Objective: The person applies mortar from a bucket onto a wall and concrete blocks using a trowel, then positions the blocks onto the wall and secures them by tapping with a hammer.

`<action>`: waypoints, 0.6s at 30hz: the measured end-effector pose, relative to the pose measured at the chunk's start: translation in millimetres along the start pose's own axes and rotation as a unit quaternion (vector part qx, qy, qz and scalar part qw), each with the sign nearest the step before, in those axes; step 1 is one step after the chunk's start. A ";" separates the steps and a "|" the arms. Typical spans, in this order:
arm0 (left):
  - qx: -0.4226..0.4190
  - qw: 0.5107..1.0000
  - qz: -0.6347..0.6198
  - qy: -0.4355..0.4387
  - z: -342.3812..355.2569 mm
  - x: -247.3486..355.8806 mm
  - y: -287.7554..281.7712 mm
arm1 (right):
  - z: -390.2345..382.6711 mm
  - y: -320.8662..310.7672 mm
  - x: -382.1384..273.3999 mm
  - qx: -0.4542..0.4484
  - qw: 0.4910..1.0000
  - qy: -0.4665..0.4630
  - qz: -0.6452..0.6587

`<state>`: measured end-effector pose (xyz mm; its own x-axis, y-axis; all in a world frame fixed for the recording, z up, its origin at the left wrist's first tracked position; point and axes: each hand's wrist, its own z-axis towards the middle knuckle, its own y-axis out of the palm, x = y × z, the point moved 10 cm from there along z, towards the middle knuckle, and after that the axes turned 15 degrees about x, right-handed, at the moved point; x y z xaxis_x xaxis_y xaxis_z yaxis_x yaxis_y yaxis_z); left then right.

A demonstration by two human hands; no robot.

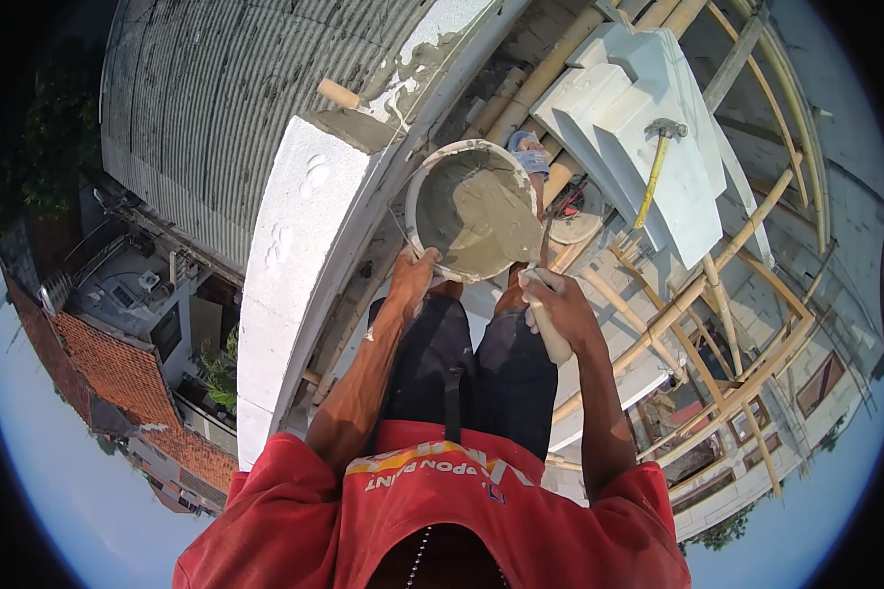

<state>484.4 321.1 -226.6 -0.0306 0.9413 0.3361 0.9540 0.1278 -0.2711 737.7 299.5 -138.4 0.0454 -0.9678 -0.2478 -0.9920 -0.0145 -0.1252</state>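
A round bucket of wet grey mortar stands in front of my legs, its rim smeared. My left hand is closed on the near left part of that rim. In my right hand, at the near right side of the bucket, is a trowel with a thick pale handle. Its thin blade, seen nearly edge-on, points away along the bucket's right side. The mortar is heaped toward the right and scraped thinner at the left.
A white wall ledge runs along the left, with mortar and a short wooden cylinder on top. Beyond lies a corrugated roof. At right, a hammer rests on white moulded blocks, beside bamboo scaffolding high above the ground.
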 end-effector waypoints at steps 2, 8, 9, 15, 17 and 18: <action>-0.029 0.999 0.025 -0.027 -0.3 -10.2 10.4 | 29.2 7.4 1.2 -0.013 0.999 0.028 0.018; -0.031 0.987 -0.147 -0.048 -5.2 -6.8 29.0 | 0.4 -69.3 -84.0 0.358 0.834 -0.301 -0.292; -0.041 0.987 -0.134 -0.074 -3.9 -14.1 34.5 | -9.2 -81.4 -92.2 0.369 0.843 -0.337 -0.201; -0.026 0.976 -0.197 -0.092 -7.8 -20.1 45.2 | 8.1 -108.3 -84.3 0.350 0.864 -0.298 -0.207; 0.008 0.972 -0.204 -0.115 -5.6 -32.5 47.3 | 10.8 -104.7 -89.0 0.294 0.890 -0.286 -0.198; 0.019 0.972 -0.197 -0.130 -8.4 -41.3 49.7 | 13.0 -104.7 -88.5 0.264 0.911 -0.265 -0.177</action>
<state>535.6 285.9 -246.3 -0.4698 0.8637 0.1827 0.8417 0.5006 -0.2022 839.0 389.8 -115.9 0.5397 -0.6673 -0.5133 -0.7162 -0.0436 -0.6965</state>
